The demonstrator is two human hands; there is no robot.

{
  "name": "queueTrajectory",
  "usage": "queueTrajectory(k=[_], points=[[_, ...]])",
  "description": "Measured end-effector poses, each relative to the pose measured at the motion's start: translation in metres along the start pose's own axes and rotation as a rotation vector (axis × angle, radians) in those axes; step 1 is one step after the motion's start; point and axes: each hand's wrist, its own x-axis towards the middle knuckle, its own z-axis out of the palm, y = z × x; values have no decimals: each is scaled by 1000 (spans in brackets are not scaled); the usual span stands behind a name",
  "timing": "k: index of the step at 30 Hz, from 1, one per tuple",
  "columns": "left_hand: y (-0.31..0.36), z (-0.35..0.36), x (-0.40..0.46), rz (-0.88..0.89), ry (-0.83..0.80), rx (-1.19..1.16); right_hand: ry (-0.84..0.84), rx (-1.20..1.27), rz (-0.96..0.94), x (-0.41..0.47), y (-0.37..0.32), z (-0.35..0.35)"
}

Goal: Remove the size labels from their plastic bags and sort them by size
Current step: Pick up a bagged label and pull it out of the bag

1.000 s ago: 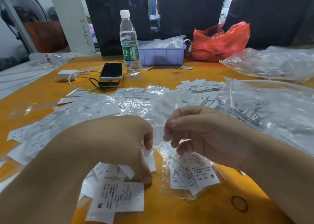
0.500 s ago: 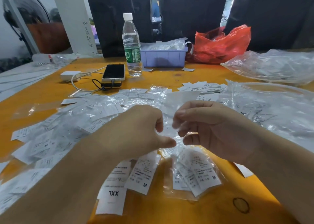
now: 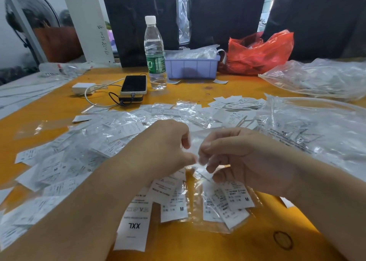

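1. A garment-packing workshop: an orange worktable [image 3: 198, 94] strewn with white size labels [image 3: 132, 229] and clear plastic bags [image 3: 316, 78].
2. A purple bin [image 3: 192, 68], water bottle [image 3: 155, 53], phone [image 3: 134, 83] and standing fan [image 3: 33, 11] surround it.

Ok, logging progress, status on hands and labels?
Left hand and right hand both pinching a clear bag. XXL label and M labels loose below. Nothing blocking.

Head view: looking forward and down from close above, fingers [image 3: 206, 152] sitting mid-frame, table [image 3: 198, 90] stretching beyond the fingertips.
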Motion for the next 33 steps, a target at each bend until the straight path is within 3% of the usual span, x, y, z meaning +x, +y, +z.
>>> queueTrajectory(k=[3,6,10,13,21,33], points=[[2,1,-2,-2,-41,2,-29,-1,6,-1,0,1],[5,1,-3,18,13,-23,72,30,-77,-1,-4,-1],[10,-1,-5,73,130,-260,326,123,-130,2,-6,-4],[13,-3,-6,93,175,-470,420,184,-178,3,-8,-5],[20,-3,-7,101,89,-958,358,260,-205,1,-9,-4],[29,2,-9,75,11,-1087,333,284,-216,2,-5,2]])
